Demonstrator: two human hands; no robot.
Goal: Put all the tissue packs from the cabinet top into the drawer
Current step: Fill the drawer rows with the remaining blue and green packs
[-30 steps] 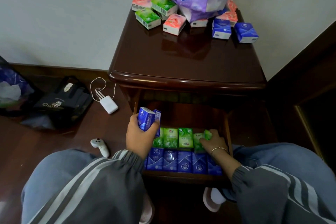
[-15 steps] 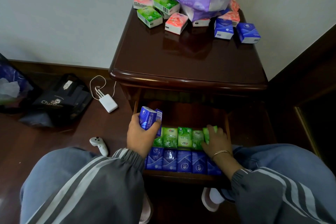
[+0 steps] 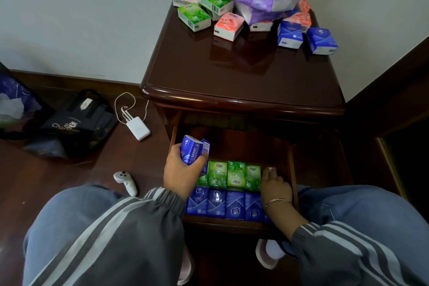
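The left hand (image 3: 183, 174) is gripping a blue tissue pack (image 3: 193, 153), fingers clamped, at the drawer's (image 3: 293, 169) nine o'clock; the right hand (image 3: 275, 187) (fingers together, resting) is lying at three o'clock beside the green packs (image 3: 228, 173).

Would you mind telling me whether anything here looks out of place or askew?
Yes. A torn-open purple wrapper lies crumpled over the tissue packs scattered at odd angles on the cabinet top, unlike the neat rows in the drawer. A white controller and a white charger lie on the floor.
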